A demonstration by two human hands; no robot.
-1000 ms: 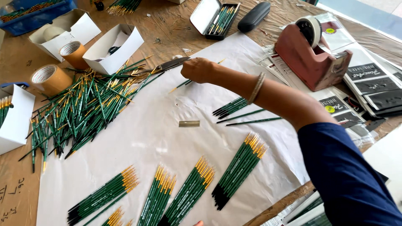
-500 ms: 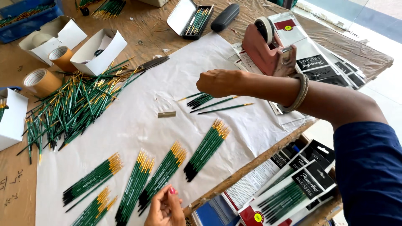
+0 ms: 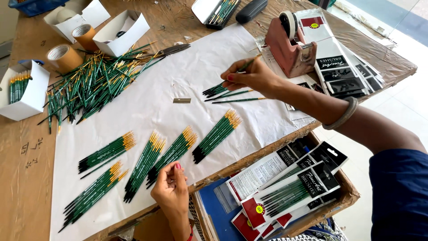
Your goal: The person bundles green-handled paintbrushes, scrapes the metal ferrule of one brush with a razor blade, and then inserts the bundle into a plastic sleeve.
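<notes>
My right hand pinches one green-handled paintbrush just above a small group of the same brushes lying on the white paper sheet. My left hand rests at the table's near edge with its fingers curled and nothing visible in them. It touches the lower ends of the sorted brush bundles. More bundles lie in a row along the near side. A big loose pile of brushes lies at the far left.
A pink tape dispenser stands just behind my right hand, with black packaging cards beside it. A razor blade, scissors, tape rolls and white boxes are on the table. A carton of packed brushes sits below the edge.
My right hand has drawn back from the loose pile toward the right with a brush. My left hand has come up at the near edge.
</notes>
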